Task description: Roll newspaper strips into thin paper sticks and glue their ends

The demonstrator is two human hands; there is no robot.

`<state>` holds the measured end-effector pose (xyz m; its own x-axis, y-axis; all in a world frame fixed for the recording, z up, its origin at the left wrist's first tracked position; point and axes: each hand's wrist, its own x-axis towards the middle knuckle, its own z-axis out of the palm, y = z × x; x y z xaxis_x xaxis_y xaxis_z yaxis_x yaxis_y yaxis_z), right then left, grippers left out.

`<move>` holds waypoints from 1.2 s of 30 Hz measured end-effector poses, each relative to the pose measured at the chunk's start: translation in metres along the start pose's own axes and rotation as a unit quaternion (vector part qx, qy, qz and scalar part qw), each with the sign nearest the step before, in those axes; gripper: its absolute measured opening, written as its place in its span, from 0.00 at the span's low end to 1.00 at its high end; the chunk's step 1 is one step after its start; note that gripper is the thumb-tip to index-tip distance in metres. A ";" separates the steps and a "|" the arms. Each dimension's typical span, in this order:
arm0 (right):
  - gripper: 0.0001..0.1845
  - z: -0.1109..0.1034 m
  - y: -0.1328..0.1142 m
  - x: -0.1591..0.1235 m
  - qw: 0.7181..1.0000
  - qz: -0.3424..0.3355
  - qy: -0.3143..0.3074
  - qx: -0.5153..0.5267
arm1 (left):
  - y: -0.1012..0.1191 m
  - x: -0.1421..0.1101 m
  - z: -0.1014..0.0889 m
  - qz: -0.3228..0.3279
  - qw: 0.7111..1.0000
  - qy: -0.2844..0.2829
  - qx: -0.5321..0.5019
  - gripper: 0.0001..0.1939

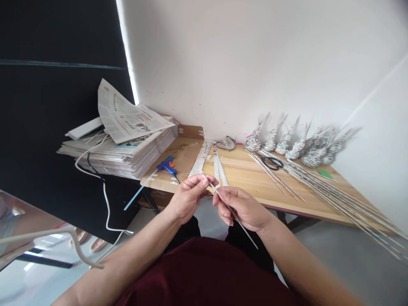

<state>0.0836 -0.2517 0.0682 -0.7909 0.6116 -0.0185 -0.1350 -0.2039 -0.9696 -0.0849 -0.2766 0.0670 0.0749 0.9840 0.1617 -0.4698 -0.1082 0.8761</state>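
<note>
A thin rolled paper stick (245, 230) runs slantwise between my two hands, in front of the table's near edge. My left hand (190, 196) pinches its upper end between thumb and fingers, and a small pale tip pokes out above them. Lower down the same stick, my right hand (241, 206) is closed round it, with the far end sticking out toward my lap. Just beyond my fingers, flat newspaper strips (217, 166) lie on the table and reach its front edge.
At left is a newspaper stack (149, 159) with a white cable (107, 204) hanging down. A blue glue gun (168, 165) rests on cardboard (183, 153). Black scissors (272, 162), long paper sticks (331, 191) and several woven paper pieces (298, 148) occupy the right.
</note>
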 end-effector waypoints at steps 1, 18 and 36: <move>0.18 0.002 -0.001 -0.001 0.998 -0.016 0.032 -0.056 | 0.000 0.000 -0.001 -0.002 1.000 0.013 0.010 0.07; 0.18 0.007 -0.002 0.000 0.985 -0.030 0.102 -0.134 | -0.008 0.002 -0.001 0.018 0.997 0.077 0.003 0.06; 0.10 0.016 -0.008 -0.001 0.854 -0.142 0.205 -0.457 | 0.000 0.007 0.003 0.061 0.987 0.136 0.057 0.09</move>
<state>0.0760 -0.2634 0.0795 -0.5040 0.7915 0.3458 0.3839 0.5639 -0.7312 -0.0817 -0.2698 0.0692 -0.2222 0.9628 0.1541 -0.3568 -0.2273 0.9061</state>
